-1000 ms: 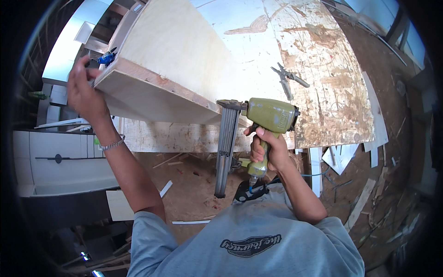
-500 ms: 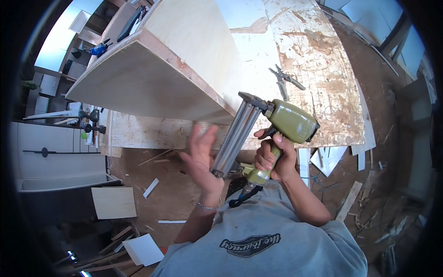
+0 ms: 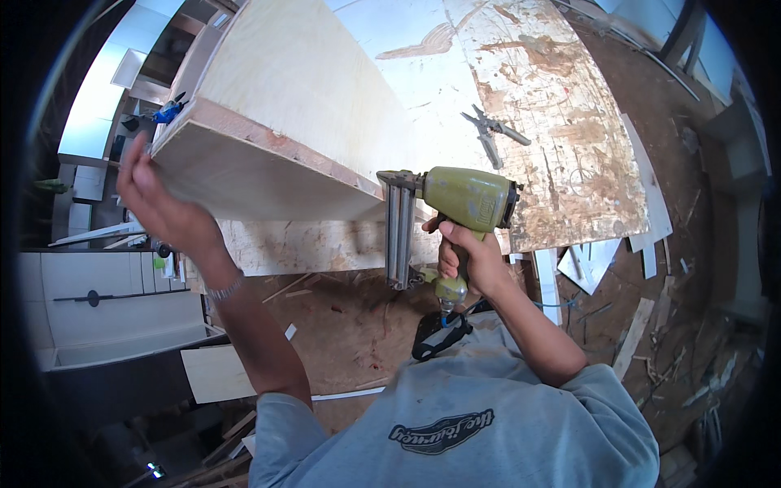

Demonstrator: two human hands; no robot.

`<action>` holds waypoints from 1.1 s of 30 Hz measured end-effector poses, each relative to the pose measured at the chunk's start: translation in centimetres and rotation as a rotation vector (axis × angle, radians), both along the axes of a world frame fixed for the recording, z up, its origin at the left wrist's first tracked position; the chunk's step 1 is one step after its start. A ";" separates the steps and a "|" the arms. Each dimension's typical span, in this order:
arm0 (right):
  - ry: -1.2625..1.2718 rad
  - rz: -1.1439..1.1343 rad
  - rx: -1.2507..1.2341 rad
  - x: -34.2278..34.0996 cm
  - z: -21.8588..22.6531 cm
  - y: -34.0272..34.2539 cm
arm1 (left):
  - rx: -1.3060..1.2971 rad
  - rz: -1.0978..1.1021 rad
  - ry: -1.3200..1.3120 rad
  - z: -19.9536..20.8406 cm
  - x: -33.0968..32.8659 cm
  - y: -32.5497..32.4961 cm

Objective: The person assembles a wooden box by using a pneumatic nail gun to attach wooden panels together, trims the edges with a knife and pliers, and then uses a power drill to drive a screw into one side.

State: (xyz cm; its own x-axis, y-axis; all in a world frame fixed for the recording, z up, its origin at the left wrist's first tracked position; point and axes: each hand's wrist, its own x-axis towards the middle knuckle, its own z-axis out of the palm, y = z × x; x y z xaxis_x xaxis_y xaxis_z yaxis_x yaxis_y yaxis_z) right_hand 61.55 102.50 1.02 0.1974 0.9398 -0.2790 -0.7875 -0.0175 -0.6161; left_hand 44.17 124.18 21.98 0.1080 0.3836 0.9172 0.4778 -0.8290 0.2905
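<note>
An olive-green pneumatic nail gun (image 3: 464, 198) is in my right hand (image 3: 470, 259), fingers wrapped round its handle. Its nose touches or nearly touches the near corner of a plywood box (image 3: 305, 89), and the grey magazine hangs downward. Up at the box's far left edge, my left hand (image 3: 175, 213) is raised with fingers stretched out; whether it touches the panel I cannot tell. A pair of pliers (image 3: 492, 134) lies with handles apart on the worn workbench (image 3: 561, 187), right of the box. An air hose fitting (image 3: 446, 337) hangs below the gun's handle.
Wood offcuts and scraps litter the brown floor (image 3: 350, 325). White board pieces (image 3: 587, 264) lean or lie by the bench's right front corner. A blue tool (image 3: 168, 110) shows behind the box's left edge. White cabinet panels (image 3: 122, 281) stand at the left.
My left hand has swung from beside the magazine up to the box's left edge. The nail gun has moved left and turned more level, its nose now at the box's corner.
</note>
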 end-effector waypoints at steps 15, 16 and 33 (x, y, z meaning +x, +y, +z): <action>-0.002 0.049 0.060 0.4 0.0 0.5 | -0.005 0.079 -0.057 0.5 2.7 2.9; 0.010 0.052 0.061 0.4 0.0 0.5 | 0.016 0.092 -0.049 0.4 2.4 3.3; -0.036 0.053 0.040 0.7 -0.5 0.6 | 0.043 0.103 -0.083 0.1 2.5 3.7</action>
State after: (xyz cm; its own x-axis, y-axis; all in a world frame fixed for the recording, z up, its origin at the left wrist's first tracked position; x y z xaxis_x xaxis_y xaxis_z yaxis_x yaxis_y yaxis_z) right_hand 62.29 103.11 0.48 0.1559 0.9595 -0.2346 -0.7634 -0.0337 -0.6451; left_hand 46.63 127.86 22.05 -0.0069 0.3486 0.9372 0.5371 -0.7893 0.2976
